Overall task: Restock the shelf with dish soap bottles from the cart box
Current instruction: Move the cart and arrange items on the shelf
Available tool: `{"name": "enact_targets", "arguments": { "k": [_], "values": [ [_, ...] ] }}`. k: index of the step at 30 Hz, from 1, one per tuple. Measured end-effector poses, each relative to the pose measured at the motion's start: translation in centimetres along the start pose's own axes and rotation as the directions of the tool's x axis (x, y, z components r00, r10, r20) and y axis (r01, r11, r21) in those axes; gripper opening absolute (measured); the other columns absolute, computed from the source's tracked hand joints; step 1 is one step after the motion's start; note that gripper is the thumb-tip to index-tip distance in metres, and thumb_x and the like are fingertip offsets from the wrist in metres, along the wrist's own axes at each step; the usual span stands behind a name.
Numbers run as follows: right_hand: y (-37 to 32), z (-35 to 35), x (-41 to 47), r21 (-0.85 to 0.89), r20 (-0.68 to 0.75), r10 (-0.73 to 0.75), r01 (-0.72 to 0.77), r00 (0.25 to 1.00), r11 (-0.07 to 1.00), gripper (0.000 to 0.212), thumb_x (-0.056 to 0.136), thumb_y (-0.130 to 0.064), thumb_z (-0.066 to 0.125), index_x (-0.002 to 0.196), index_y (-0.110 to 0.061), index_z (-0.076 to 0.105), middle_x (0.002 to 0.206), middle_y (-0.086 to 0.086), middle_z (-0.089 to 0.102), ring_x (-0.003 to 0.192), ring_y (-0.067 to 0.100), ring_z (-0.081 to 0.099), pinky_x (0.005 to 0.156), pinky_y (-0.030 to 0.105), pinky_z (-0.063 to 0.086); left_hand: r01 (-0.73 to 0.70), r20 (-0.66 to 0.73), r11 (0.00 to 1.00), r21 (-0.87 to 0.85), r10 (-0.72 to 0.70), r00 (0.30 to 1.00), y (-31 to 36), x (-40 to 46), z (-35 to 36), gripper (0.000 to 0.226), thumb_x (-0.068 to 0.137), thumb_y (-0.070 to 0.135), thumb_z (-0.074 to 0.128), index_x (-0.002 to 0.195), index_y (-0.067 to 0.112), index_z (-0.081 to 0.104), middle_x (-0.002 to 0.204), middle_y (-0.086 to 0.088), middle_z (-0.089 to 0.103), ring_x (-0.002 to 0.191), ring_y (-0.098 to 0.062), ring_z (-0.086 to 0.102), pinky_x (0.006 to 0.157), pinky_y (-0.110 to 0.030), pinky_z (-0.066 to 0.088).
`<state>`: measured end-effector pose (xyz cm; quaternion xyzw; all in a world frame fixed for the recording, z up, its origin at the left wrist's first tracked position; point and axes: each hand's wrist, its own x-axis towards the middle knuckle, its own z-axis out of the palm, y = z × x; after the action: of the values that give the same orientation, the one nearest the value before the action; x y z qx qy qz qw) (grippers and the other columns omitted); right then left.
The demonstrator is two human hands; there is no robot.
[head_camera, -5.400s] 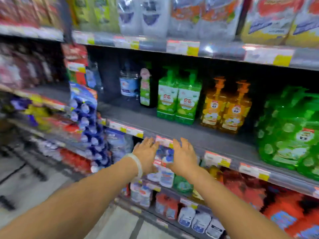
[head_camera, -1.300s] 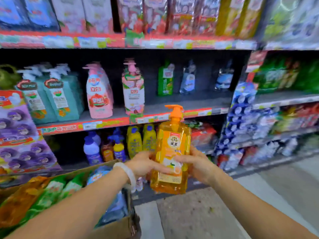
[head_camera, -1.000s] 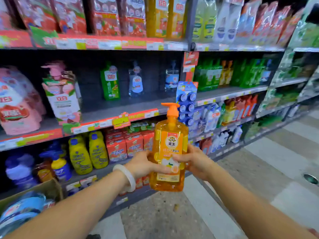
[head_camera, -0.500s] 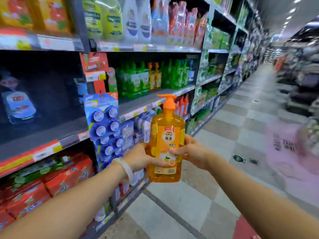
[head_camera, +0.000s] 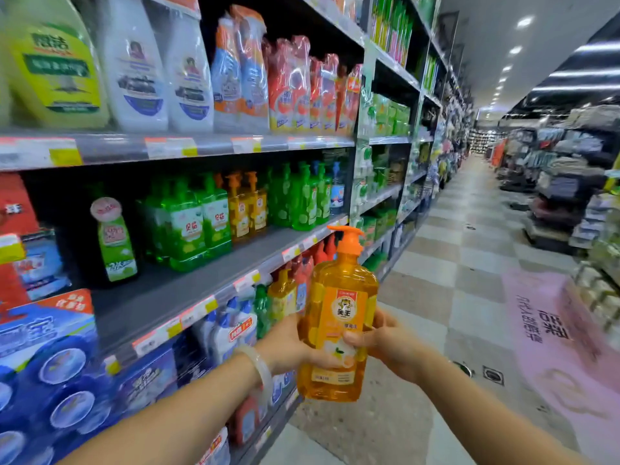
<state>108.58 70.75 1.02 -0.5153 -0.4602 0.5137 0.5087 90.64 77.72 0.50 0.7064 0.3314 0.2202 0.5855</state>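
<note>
Head view: orange dish soap bottle (head_camera: 339, 317) upright between both gripping hands, left hand (head_camera: 288, 347), right hand (head_camera: 385, 344).

Both forearms are bare, with no sleeves showing up to the bottom edge of the view. The left hand (head_camera: 288, 347) has a smooth, pale, translucent bangle (head_camera: 260, 369) round its wrist. The right hand (head_camera: 391, 345) and its wrist carry nothing.

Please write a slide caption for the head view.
Both hands hold an orange soap bottle beside the shelf.
</note>
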Motion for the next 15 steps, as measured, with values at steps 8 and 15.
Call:
{"name": "enact_targets", "arguments": {
  "k": [8,15],
  "values": [
    [-3.5,-9.4,17.6,-0.083,0.169,0.001,0.014,0.986,0.996,0.063,0.067,0.006,0.074,0.124,-0.007,0.051,0.114,0.015,0.068,0.101,0.029,0.067,0.072,0.033,0.057,-0.02,-0.244,0.999,-0.041,0.01,0.97,1.0,16.4,-2.5,0.073,0.058,0.008,0.088,0.122,0.017,0.055,0.114,0.002,0.069,0.103,-0.015,0.066,0.095,-0.042,0.052],
    [-3.6,-10.8,31.8,-0.071,0.31,-0.046,0.071,0.95,0.995,0.072,0.06,-0.001,0.076,0.125,-0.002,0.047,0.115,0.019,0.067,0.104,0.035,0.065,0.086,0.046,0.055,0.014,-0.464,1.0,0.0,-0.012,0.886,1.4,24.9,-8.1,0.065,0.06,0.007,0.087,0.116,0.015,0.055,0.112,0.0,0.067,0.097,-0.015,0.065,0.086,-0.031,0.053]
  ]
}}
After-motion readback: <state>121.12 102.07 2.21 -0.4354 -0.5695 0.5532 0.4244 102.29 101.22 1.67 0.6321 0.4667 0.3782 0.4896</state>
